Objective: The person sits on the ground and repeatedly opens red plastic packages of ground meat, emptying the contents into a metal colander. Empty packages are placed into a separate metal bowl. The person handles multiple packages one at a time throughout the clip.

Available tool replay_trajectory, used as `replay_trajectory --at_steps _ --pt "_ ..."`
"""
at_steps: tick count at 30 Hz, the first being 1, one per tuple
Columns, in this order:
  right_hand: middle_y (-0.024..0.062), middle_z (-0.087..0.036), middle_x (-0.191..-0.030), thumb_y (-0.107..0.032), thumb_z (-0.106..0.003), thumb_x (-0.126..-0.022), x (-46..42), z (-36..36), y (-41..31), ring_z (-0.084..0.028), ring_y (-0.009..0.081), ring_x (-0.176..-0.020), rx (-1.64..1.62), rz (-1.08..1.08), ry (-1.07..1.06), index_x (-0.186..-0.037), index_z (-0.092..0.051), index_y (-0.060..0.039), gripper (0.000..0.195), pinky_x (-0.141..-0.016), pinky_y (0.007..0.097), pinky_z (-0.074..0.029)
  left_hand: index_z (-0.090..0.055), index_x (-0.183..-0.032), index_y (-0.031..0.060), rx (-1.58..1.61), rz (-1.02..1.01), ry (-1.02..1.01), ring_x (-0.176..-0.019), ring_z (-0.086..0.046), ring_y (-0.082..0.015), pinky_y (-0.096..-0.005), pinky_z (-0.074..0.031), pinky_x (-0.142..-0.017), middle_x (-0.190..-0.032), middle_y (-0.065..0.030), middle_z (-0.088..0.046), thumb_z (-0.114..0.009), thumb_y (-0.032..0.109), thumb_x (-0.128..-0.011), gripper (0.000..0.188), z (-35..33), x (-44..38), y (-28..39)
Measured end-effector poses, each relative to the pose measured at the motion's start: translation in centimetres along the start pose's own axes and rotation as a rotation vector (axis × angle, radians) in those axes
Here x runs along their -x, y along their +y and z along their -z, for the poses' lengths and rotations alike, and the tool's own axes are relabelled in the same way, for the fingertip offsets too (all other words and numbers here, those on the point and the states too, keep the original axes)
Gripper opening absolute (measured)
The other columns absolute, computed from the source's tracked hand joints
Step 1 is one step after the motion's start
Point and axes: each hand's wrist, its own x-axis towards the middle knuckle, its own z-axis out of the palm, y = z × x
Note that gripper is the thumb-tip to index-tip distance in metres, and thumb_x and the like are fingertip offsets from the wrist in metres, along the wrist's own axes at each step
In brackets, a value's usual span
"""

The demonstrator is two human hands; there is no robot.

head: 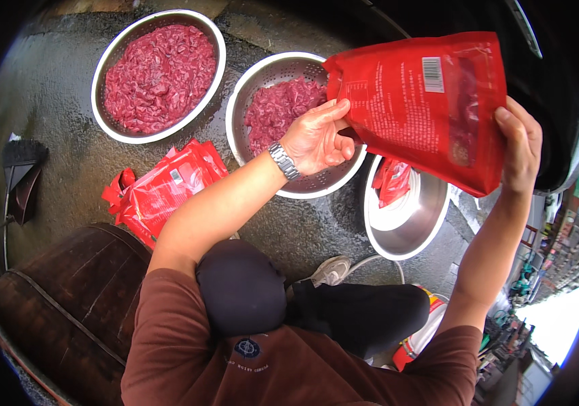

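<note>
A red plastic pouch [396, 109] with white print, a barcode and a clear window is held up, lying sideways over the right rim of the middle colander. My right hand [520, 139] grips its right end. My left hand [317, 134], with a metal watch on the wrist, has its thumb against the pouch's left end; the other fingers curl under. Something dark red shows through the window. Below my left hand, the perforated steel colander [282, 185] holds sliced raw red meat [279, 109]. The pouch hides part of that colander.
A second colander [221, 51], fuller of raw meat [162, 76], stands at upper left. Red pouches [167, 188] lie on the wet ground [269, 228]. A steel basin [411, 238] holds red packaging [392, 180] and a white coil. A wooden barrel [71, 299] is at lower left, a dustpan [24, 195] beyond.
</note>
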Motion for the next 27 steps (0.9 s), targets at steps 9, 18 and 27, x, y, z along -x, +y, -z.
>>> replay_trajectory --at_steps 9,18,27 --pt "-0.0002 -0.061 -0.072 -0.014 -0.049 -0.095 0.2 0.3 1.9 -0.052 0.0043 -0.062 0.118 -0.025 -0.092 -0.09 -0.064 0.0045 0.024 -0.058 0.0206 -0.041 -0.051 -0.125 0.0025 0.015 0.08 -0.082 -0.072 -0.073 -0.0289 -0.0246 -0.052 -0.039 -0.104 -0.0197 -0.07 -0.045 0.033 -0.104 0.038 0.4 0.3 0.2" --pt "-0.0006 -0.043 -0.06 -0.012 -0.05 -0.093 -0.1 -2.2 8.7 -0.039 0.0062 -0.059 0.129 -0.035 -0.083 -0.074 -0.052 0.002 0.024 -0.054 0.026 -0.037 -0.044 -0.132 -0.0029 -0.055 0.104 0.12 -0.076 -0.073 -0.0331 -0.0318 -0.062 -0.047 -0.107 -0.0254 -0.067 -0.044 0.032 -0.104 0.045 5.4 -0.6 -0.1" --pt "0.0158 -0.054 -0.061 -0.015 -0.053 -0.09 -0.4 -4.3 9.5 -0.05 0.0202 -0.053 0.475 -0.016 -0.115 -0.076 -0.057 0.0037 0.024 -0.054 0.0319 -0.042 -0.049 -0.125 0.0025 -0.21 0.058 0.383 -0.061 -0.07 -0.0236 -0.0248 -0.05 -0.037 -0.1 -0.0168 -0.07 -0.056 0.027 -0.1 0.035 8.5 -0.7 -0.2"
